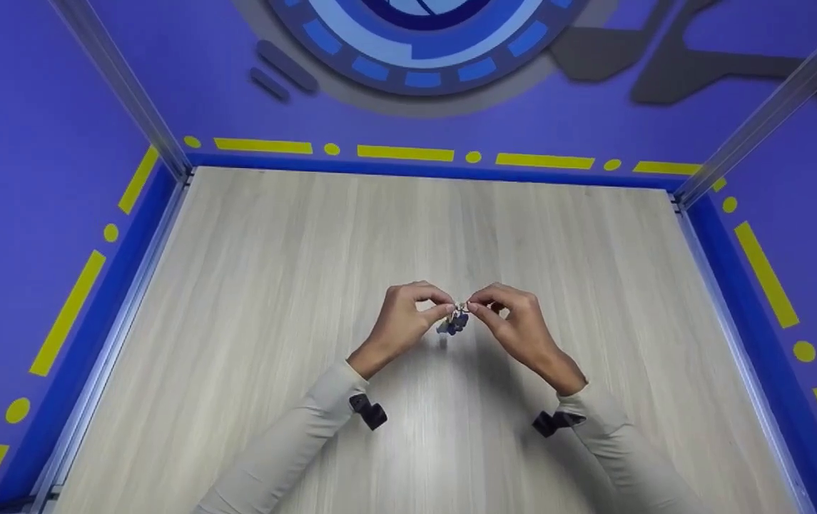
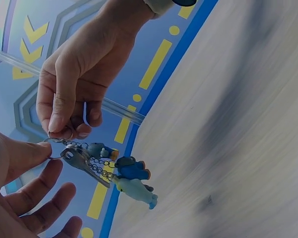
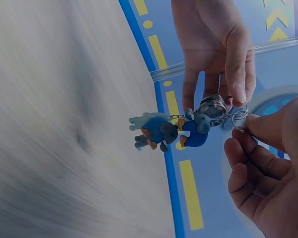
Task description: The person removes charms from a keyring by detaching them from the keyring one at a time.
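We pinch a key ring (image 1: pixel 459 308) between left hand (image 1: pixel 402 319) and right hand (image 1: pixel 516 319); blue figurine charms (image 3: pixel 171 130) dangle above the wooden table (image 1: pixel 272 285), walled in purple.

Pale wood-grain table (image 1: pixel 251 300), blue border with yellow dashes (image 1: pixel 408 153) around it

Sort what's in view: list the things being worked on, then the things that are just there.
In hand:
key ring, pinched by the left hand and the right hand
key
blue figure charms on chains

Just there:
wooden table
purple walls
wrist cameras
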`<state>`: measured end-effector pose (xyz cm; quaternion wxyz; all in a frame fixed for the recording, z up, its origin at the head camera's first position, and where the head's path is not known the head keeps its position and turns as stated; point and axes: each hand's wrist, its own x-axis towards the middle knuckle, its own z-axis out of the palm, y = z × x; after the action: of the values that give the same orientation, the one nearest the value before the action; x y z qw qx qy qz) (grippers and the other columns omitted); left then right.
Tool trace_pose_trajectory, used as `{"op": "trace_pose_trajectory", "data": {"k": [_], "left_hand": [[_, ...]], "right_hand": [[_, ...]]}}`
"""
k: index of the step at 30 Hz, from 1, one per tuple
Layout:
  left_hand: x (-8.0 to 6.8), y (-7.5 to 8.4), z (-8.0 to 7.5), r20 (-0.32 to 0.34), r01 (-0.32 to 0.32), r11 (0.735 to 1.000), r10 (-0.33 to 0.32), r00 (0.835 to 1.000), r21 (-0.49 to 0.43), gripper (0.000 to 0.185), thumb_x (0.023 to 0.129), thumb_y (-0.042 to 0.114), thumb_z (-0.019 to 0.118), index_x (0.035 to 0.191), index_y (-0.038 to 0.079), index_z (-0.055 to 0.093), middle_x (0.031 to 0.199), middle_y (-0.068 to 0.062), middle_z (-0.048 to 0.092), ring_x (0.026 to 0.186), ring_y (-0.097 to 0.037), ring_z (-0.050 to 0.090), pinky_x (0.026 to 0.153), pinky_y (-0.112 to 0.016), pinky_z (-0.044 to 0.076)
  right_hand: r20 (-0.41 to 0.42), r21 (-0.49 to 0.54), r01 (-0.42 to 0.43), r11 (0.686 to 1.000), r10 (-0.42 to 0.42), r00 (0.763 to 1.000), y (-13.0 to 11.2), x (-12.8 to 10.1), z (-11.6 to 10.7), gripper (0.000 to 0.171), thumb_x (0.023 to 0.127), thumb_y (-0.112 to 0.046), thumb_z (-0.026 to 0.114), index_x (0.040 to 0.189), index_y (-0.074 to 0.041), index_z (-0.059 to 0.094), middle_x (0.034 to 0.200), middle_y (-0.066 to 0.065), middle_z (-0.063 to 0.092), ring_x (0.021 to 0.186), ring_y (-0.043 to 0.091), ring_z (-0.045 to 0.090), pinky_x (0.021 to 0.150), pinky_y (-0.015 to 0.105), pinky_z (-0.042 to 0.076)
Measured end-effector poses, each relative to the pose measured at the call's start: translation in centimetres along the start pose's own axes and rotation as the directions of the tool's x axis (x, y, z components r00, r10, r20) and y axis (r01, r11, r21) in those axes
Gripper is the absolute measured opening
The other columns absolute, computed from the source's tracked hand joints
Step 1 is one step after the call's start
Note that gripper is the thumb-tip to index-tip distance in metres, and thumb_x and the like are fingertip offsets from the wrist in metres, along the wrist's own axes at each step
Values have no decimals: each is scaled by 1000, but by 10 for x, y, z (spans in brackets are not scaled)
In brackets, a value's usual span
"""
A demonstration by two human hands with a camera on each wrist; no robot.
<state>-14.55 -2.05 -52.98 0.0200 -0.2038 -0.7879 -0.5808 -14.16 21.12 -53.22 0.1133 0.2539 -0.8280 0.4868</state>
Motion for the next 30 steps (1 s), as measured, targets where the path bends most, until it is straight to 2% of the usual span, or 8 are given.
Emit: {"op": "trace_pose_trajectory", "data": {"k": [4, 9, 12, 18, 23, 30], "left_hand": [[0, -3, 1, 4, 23, 1000, -23, 1000, -21, 4, 99, 7, 82, 97, 8, 86, 96, 1, 82, 94, -13, 76, 99, -54, 59], [0, -5, 2, 48, 39, 999, -39, 998, 1, 4, 100, 8, 81, 98, 6, 84, 97, 0, 82, 96, -12, 76, 102, -47, 59], [1, -5, 3, 84, 48, 999, -50, 995, 18, 6, 101, 8, 80, 100, 4, 82, 97, -1, 82, 96, -14, 75, 103, -49, 59], [3, -3, 5, 118, 68, 997, -73, 990, 48, 4, 100, 8, 80, 102, 5, 83, 98, -1, 82, 96, -15, 74, 103, -53, 57], [5, -2, 5, 142, 46, 997, -54, 988, 60, 4, 101, 8, 80, 100, 6, 83, 97, -2, 81, 95, -13, 73, 103, -55, 56], [6, -4, 3, 114, 40, 999, -44, 992, 33, 5, 100, 10, 81, 97, 7, 84, 96, 1, 81, 93, -12, 73, 101, -53, 58]], "right_hand": [[0, 6, -40, 999, 40, 999, 0, -2, 0, 8, 98, 2, 81, 99, -5, 81, 96, -4, 79, 86, 14, 71, 79, 27, 58], [8, 7, -75, 997, 75, 997, -1, -4, 1, 6, 99, 1, 79, 100, -5, 81, 97, -1, 80, 89, 15, 73, 80, 34, 61], [0, -1, -59, 998, 59, 998, 0, -5, 2, 10, 99, 3, 79, 99, -7, 81, 96, -2, 80, 88, 17, 74, 78, 37, 62], [-1, -13, -19, 1000, 19, 1000, 2, -6, 3, 14, 97, 5, 79, 98, -8, 81, 95, -1, 80, 85, 17, 73, 76, 30, 59], [11, -20, -1, 1000, 1, 1000, 3, -6, 3, 14, 97, 5, 79, 99, -8, 81, 94, -1, 79, 83, 15, 71, 73, 31, 57], [25, -16, -10, 1000, 10, 1000, 2, -3, 2, 12, 97, 4, 80, 98, -8, 81, 95, -2, 80, 85, 11, 71, 75, 31, 58]]}}
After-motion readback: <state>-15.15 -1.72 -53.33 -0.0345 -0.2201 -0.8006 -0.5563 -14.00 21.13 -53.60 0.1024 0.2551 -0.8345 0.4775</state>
